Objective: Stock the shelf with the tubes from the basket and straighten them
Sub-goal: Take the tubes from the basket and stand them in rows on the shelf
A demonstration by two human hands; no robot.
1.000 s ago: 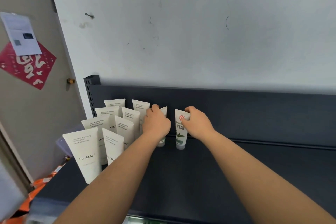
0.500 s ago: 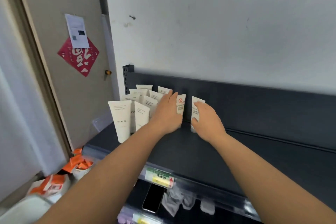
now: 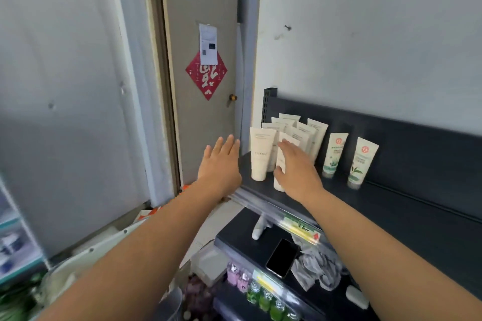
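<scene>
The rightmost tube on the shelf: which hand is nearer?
Right. The right hand touches a white tube left of the rightmost tube; the left hand hovers farther left, beyond the shelf end.

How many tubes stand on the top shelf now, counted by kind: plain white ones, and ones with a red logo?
Plain white tubes: 8 (they overlap, so the count is approximate)
Tubes with a red logo: 2
Total: 10
</scene>
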